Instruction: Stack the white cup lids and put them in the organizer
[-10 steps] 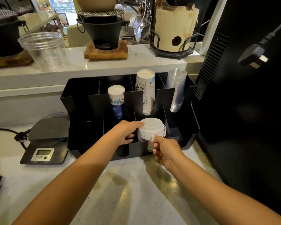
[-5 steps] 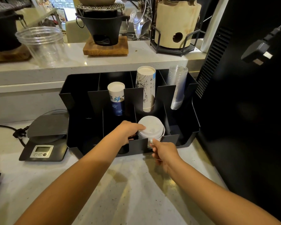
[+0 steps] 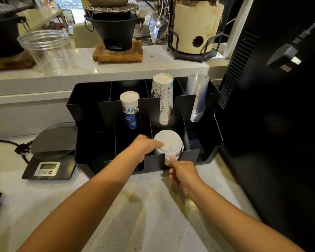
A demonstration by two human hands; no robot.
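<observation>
A stack of white cup lids [image 3: 168, 142] sits in a front compartment of the black organizer [image 3: 212, 148], right of centre, its top lid tilted toward me. My left hand [image 3: 144, 147] grips the stack's left side, fingers laid over the top lid. My right hand [image 3: 182, 171] is at the organizer's front slot, thumb and fingertips pinching the stack's lower edge through the notch. The stack's lower part is hidden behind the front wall.
Behind the lids stand two paper cup stacks [image 3: 130, 110] [image 3: 163, 98] and a clear cup stack [image 3: 197, 95]. A digital scale [image 3: 52, 151] with a cord sits to the left. A tall black appliance [image 3: 280, 124] stands close on the right. A raised shelf [image 3: 116, 70] holds a clear tub and burners.
The lid stack has sunk deeper into the front compartment and its top now tips toward me. Both hands stayed on it, the right one sliding lower at the front slot.
</observation>
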